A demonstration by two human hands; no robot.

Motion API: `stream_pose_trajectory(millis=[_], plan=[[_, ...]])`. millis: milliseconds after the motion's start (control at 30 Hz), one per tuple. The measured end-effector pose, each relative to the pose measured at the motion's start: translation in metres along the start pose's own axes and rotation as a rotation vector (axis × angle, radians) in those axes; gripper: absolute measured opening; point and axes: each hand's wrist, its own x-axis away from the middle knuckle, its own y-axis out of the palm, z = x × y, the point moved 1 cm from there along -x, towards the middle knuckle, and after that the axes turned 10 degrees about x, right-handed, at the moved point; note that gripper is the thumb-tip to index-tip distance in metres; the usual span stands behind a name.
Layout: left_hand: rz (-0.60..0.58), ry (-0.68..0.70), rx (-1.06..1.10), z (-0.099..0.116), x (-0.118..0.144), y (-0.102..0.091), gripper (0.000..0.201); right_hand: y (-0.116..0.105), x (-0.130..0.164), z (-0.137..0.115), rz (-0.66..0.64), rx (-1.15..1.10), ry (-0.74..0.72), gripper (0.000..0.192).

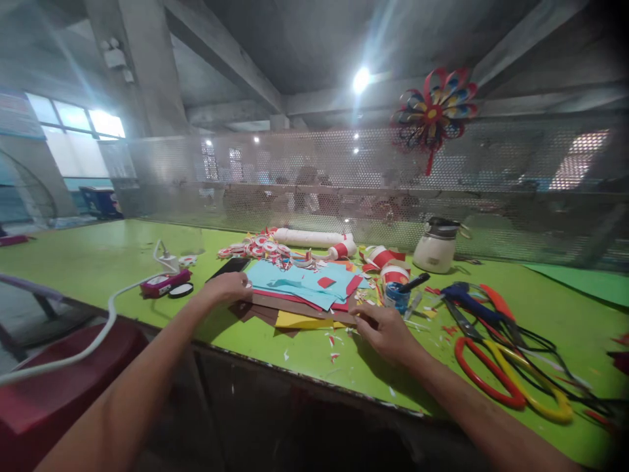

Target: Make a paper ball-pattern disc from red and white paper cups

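My left hand [227, 288] grips the left end of a brown sheet [299, 307], fingers closed at its edge. At the sheet's right end, the thumb and fingers of my right hand [387, 329] pinch the corner. Several light-blue paper pieces [272, 276] lie on top of it, with a small red scrap [325, 282] on them. Red paper [353, 288] shows beneath the blue. Yellow paper [302, 320] sticks out below the brown sheet's front edge. A dark flat object [232, 267] lies just behind my left hand.
Large scissors [484, 373] and a blue-handled tool [472, 305] lie at right. A blue jar [396, 298], paper cups [381, 257], a pale kettle-like container [436, 246], a white roll [312, 238] and red-white rings [260, 246] stand behind. A power strip [164, 282] with a white cable lies left.
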Motion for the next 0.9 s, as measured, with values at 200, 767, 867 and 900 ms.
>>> stream_pose_trajectory(millis=[200,767,867,900], plan=[[-0.063,0.135,-0.079,0.016,-0.022,-0.008,0.032,0.001,-0.001,-0.001,-0.041,-0.034,-0.006,0.025],[0.028,0.084,-0.046,0.043,-0.107,0.034,0.035,0.0,0.001,-0.003,-0.067,-0.036,-0.008,0.022],[0.107,0.034,0.014,0.039,-0.102,0.03,0.035,0.0,0.001,-0.004,-0.061,-0.047,-0.021,0.022],[0.145,0.007,0.03,0.038,-0.099,0.026,0.035,-0.001,0.001,-0.004,-0.054,-0.049,-0.022,0.021]])
